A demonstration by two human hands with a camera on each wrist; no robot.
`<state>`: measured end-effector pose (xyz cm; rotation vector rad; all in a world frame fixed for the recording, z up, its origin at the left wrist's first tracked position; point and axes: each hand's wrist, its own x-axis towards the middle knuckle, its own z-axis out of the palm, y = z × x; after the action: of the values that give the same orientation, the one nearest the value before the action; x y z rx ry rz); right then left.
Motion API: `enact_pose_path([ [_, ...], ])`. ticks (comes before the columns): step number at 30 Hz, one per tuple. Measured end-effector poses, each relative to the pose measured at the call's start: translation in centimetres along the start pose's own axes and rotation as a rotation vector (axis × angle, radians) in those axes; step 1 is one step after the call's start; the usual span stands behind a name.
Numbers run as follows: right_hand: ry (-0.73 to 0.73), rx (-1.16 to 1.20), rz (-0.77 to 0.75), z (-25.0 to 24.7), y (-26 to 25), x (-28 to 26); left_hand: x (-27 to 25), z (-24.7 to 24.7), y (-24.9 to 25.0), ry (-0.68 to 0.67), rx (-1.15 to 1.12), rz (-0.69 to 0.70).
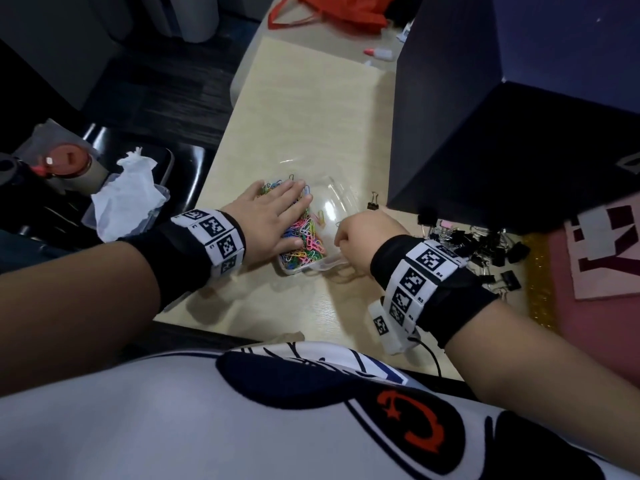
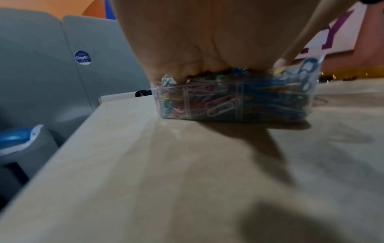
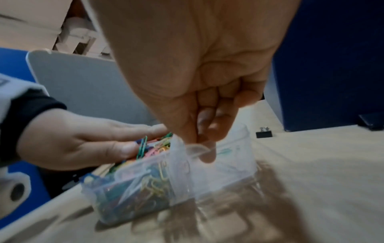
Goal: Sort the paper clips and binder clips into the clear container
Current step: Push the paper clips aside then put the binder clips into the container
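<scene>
A clear container [image 1: 341, 199] lies on the light wooden table [image 1: 311, 116]. Its left compartment is heaped with coloured paper clips [image 1: 306, 240]. My left hand [image 1: 277, 216] presses flat on that heap, fingers straight; the wrist views show the palm [image 2: 207, 41] and the left hand [image 3: 83, 141] lying on the clips [image 2: 218, 105] [image 3: 158, 148]. My right hand [image 1: 360, 237] is curled, its fingertips [image 3: 199, 139] pinching a clear plastic edge of the container [image 3: 234, 161] at the near side. Black binder clips [image 1: 478, 244] lie piled to the right, one binder clip [image 1: 373, 201] [image 3: 263, 133] apart.
A large dark blue box [image 1: 502, 133] stands right behind the binder clips. A pink sheet [image 1: 606, 254] lies at the far right. Off the table's left edge sits a clear tub with tissue [image 1: 128, 199]. An orange bag [image 1: 339, 8] and a small bottle [image 1: 379, 53] lie at the back.
</scene>
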<state>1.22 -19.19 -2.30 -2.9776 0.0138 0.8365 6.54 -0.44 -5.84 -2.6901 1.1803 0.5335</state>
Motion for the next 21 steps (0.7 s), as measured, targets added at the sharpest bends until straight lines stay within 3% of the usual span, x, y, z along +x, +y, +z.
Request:
enact_pose_path([
  [3, 0.031, -0.050, 0.008, -0.3, -0.1, 0.3, -0.2, -0.2, -0.7, -0.010, 0.017, 0.053],
  [7, 0.279, -0.302, -0.030, -0.1, 0.1, 0.5, -1.1, -0.4, 0.0, 0.088, -0.099, -0.010],
  [9, 0.332, -0.373, -0.038, 0.1, -0.1, 0.7, -1.3, -0.2, 0.9, 0.091, -0.085, -0.013],
  [12, 0.289, -0.416, -0.026, 0.1, -0.1, 1.4, -1.5, 0.2, 1.6, 0.060, -0.017, -0.021],
  [21, 0.274, -0.306, -0.017, 1.2, 1.2, 2.8, -1.9, 0.7, 2.1, 0.104, -0.104, -0.131],
])
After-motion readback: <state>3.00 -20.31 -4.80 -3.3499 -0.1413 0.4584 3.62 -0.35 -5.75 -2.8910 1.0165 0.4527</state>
